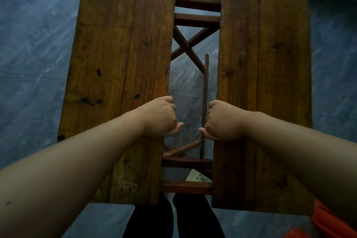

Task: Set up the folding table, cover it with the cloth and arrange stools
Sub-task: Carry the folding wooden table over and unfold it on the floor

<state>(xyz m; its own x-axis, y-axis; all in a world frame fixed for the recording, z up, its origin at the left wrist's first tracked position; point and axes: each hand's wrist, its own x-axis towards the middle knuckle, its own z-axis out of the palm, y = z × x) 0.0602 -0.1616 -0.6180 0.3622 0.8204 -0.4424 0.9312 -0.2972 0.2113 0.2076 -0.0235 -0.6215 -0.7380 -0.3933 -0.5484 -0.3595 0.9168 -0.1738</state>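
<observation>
On the grey marbled floor (34, 44) the folding table (197, 3) stands right in front of the person, its two wooden halves apart. The left half (119, 54) is gripped at its inner edge by the left hand (158, 117), fingers curled under the board. In the gap between the halves, crossed braces (186, 46) and rails show. The right hand (224, 121) clutches the inner edge of the right half (264, 63) the same way. Something orange (324, 218) lies at the near right corner.
</observation>
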